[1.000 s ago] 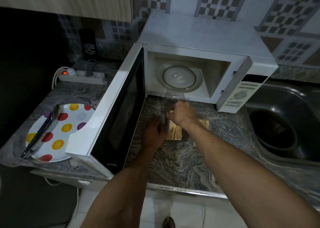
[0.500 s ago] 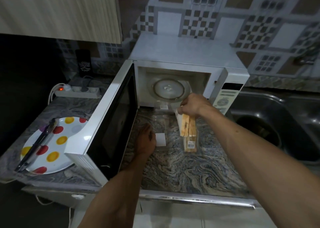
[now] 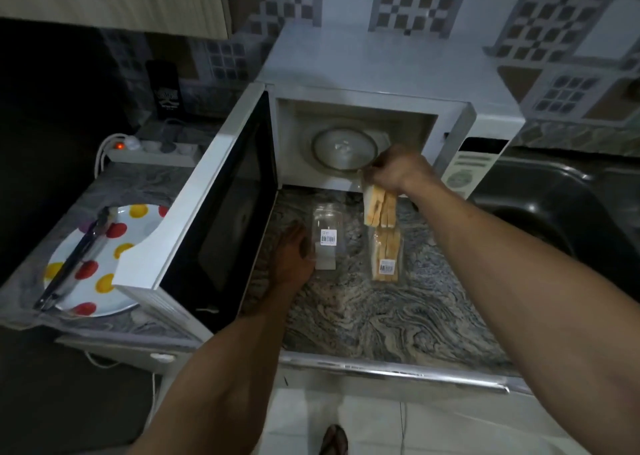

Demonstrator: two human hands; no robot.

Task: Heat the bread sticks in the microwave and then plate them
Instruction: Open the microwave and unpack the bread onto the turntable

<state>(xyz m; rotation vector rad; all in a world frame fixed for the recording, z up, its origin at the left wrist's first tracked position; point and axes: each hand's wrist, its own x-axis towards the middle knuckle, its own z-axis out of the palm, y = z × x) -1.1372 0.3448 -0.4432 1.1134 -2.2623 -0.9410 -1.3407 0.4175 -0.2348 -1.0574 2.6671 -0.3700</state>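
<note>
my right hand (image 3: 393, 170) has lifted a pinched bunch of bread sticks (image 3: 379, 208) off the worktop (image 3: 363, 316) up to the open microwave (image 3: 346, 132) mouth, left hand (image 3: 292, 260) flat beside the empty wrapper (image 3: 327, 238), loading comes next.

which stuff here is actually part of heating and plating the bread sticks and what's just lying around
Part of the job: bread sticks in the right hand; microwave, door open; spotted plate; tongs; packed bread sticks; emptied clear pack by the left hand.

Lying about: power strip; sink.
</note>
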